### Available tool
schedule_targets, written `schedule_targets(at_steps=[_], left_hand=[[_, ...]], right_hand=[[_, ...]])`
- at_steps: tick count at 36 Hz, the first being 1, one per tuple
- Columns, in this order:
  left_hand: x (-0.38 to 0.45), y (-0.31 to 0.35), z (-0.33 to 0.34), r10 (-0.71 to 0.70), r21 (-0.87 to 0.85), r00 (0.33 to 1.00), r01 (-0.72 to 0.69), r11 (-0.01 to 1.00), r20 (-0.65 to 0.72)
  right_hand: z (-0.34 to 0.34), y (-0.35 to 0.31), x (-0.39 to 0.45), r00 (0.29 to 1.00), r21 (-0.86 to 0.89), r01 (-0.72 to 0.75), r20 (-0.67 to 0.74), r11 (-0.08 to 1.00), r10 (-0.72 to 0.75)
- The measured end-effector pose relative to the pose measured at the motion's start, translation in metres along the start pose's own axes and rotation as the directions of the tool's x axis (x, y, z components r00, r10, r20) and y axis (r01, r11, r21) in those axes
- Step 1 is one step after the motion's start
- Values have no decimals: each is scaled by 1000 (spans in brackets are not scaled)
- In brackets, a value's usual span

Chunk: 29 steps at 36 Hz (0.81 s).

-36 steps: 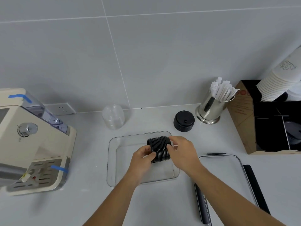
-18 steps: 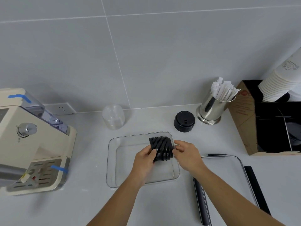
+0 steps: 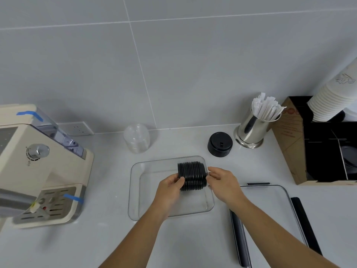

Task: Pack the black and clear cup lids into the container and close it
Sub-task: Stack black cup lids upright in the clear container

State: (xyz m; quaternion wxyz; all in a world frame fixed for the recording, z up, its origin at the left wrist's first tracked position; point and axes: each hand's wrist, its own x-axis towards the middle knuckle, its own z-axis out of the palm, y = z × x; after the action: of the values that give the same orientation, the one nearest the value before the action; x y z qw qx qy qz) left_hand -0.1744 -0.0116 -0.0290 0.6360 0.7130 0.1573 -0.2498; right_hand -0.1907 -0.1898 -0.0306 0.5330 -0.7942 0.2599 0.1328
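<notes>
Inside the clear rectangular glass container (image 3: 135, 190), toward its far right corner, a sideways row of black plastic cup lids (image 3: 192, 176) is pinched between a person's two bare hands, the left hand (image 3: 170, 187) curled against the row's left end and the right hand (image 3: 222, 182) with fingertips (image 3: 209, 176) pressed to its right end. Behind the container a stack of clear plastic cup lids (image 3: 137, 138) stands at the far left and a short stack of black lids (image 3: 220, 144) at the far right, both apart from it. Just right of the container lies its clear, black-edged container lid (image 3: 270, 213), flat on the grey counter (image 3: 108, 238).
</notes>
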Motion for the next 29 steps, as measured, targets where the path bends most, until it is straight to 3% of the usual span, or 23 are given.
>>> schedule_targets(at_steps=[15,21,29], left_hand=[[-10,4,-14,-18,-25,1000,18,1000,-21],[-14,5,-33,-38,-84,995,30,996,-96],[-10,35,-34,-59,-293,995,32,956,-83]], right_hand=[[-4,-2,-2,998,56,-64,4,996,64],[-15,-1,-2,997,227,-83,18,970,81],[-40,-13,0,994,472,-101,11,876,109]])
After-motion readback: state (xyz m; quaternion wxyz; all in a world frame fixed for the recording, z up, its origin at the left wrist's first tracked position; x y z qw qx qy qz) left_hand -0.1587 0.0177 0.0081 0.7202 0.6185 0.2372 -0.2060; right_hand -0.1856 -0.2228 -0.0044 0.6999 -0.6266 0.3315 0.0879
